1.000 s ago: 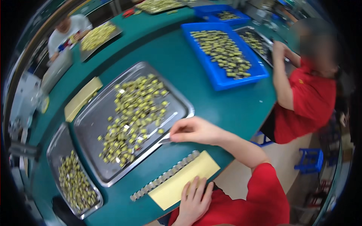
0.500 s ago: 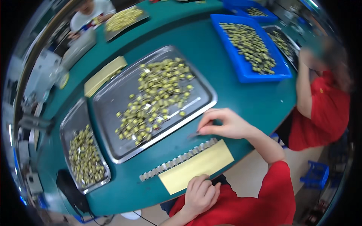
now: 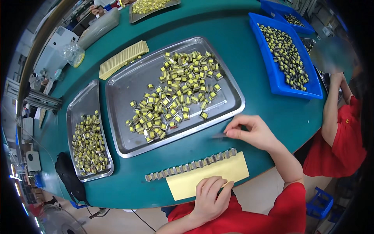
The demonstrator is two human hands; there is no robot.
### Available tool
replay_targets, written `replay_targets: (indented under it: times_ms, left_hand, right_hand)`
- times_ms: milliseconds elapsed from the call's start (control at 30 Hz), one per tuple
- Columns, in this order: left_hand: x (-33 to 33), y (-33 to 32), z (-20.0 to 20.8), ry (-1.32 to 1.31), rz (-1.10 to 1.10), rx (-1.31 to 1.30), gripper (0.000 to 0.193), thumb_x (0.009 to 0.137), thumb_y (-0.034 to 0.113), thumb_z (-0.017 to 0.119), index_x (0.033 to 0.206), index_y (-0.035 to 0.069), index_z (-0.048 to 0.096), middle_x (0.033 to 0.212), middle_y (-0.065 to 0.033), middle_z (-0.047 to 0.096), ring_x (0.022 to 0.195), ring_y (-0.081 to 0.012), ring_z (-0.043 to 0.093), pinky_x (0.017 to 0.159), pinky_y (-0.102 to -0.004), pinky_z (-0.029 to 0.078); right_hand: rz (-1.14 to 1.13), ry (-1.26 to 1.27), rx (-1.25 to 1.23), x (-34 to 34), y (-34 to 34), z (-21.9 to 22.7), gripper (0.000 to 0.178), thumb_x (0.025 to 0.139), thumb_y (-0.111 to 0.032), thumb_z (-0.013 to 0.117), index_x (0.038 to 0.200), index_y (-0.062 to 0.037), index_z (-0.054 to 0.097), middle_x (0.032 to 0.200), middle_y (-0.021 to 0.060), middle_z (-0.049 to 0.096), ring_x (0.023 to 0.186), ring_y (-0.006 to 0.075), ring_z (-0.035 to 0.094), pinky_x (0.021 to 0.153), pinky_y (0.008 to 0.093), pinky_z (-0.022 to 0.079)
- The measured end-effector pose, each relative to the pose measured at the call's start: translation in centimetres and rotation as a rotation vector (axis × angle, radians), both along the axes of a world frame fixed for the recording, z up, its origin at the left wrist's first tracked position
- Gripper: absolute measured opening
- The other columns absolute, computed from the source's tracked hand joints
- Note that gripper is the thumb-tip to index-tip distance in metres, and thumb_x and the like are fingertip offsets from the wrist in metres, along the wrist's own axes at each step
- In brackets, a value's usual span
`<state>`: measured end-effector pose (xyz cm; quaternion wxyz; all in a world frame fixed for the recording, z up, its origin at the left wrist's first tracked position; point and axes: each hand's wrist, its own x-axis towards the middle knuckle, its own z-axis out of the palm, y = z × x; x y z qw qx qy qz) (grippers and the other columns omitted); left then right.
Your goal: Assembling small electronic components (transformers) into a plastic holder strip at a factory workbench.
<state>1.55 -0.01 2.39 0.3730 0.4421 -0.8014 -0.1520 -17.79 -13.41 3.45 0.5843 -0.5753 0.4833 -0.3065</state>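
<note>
My right hand (image 3: 253,132) pinches a thin grey flat piece (image 3: 219,135) between thumb and fingertips, above the green table just in front of the large metal tray. Its exact kind is too small to tell. My left hand (image 3: 212,201) rests with curled fingers on the near edge of a yellow card (image 3: 183,185); whether anything lies inside those fingers is hidden. Along the card's far edge runs a slanting row of small transformer-like parts (image 3: 191,165), metal-sided and set side by side. The large metal tray (image 3: 126,142) holds many loose yellow-wrapped parts of similar size (image 3: 187,80).
A narrower metal tray (image 3: 78,103) with such parts stands left, beside a black pouch (image 3: 68,175). Ridged yellow cards (image 3: 124,58) lie behind. A blue bin (image 3: 269,74) of parts stands far right, near a person in a red shirt (image 3: 339,140). Another tray (image 3: 134,17) is at the back.
The whole view has shifted, so the table's things appear displaced. My right hand keeps its pinch on the thin piece. My left hand stays at the yellow card's near edge.
</note>
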Motion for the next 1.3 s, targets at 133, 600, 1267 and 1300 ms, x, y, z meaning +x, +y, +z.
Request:
replay_targets:
  times_ms: [133, 600, 1267, 1300]
  left_hand:
    - [-0.2, 0.6, -0.3, 0.024, -0.008, 0.076, 0.036, 0.067, -0.005, 0.073, 0.101, 0.004, 0.064, 0.099, -0.0084, 0.060, 0.093, -0.0274, 0.061, 0.081, -0.0379, 0.046]
    - [0.6, 1.0, -1.2, -0.057, -0.010, 0.090, 0.025, 0.068, 0.006, 0.078, 0.091, 0.005, 0.068, 0.095, -0.0087, 0.061, 0.088, -0.0277, 0.061, 0.072, -0.0365, 0.047]
    - [0.5, 0.7, -1.5, -0.410, 0.309, 0.000, 0.044, 0.082, 0.041, 0.064, 0.111, 0.008, 0.064, 0.134, -0.0227, 0.027, 0.123, -0.0407, 0.030, 0.100, -0.0506, 0.035]
    - [0.4, 0.6, -1.8, -0.413, 0.310, 0.009, 0.044, 0.082, 0.041, 0.064, 0.111, 0.008, 0.064, 0.134, -0.0227, 0.027, 0.123, -0.0407, 0.030, 0.100, -0.0506, 0.035]
  right_hand:
    - [0.073, 0.060, -0.038, 0.3, 0.3, 0.3, 0.016, 0.088, -0.020, 0.073, 0.094, -0.0050, 0.073, 0.082, -0.0003, 0.068, 0.074, 0.0071, 0.054, 0.070, 0.0242, 0.045]
    - [0.083, 0.043, -0.018, -0.1, 0.5, -0.9, 0.016, 0.087, -0.019, 0.073, 0.093, -0.0046, 0.074, 0.074, -0.0033, 0.063, 0.069, 0.0047, 0.049, 0.063, 0.0220, 0.040]
    - [0.224, 0.074, -0.202, 0.9, 0.7, -1.3, 0.006, 0.077, -0.010, 0.075, 0.080, -0.0049, 0.074, 0.062, 0.0006, 0.051, 0.066, 0.0148, 0.044, 0.071, 0.0296, 0.035]
    - [0.218, 0.090, -0.219, 0.9, 0.7, -1.4, 0.007, 0.077, -0.010, 0.075, 0.079, -0.0048, 0.073, 0.062, 0.0006, 0.051, 0.066, 0.0149, 0.045, 0.070, 0.0296, 0.034]
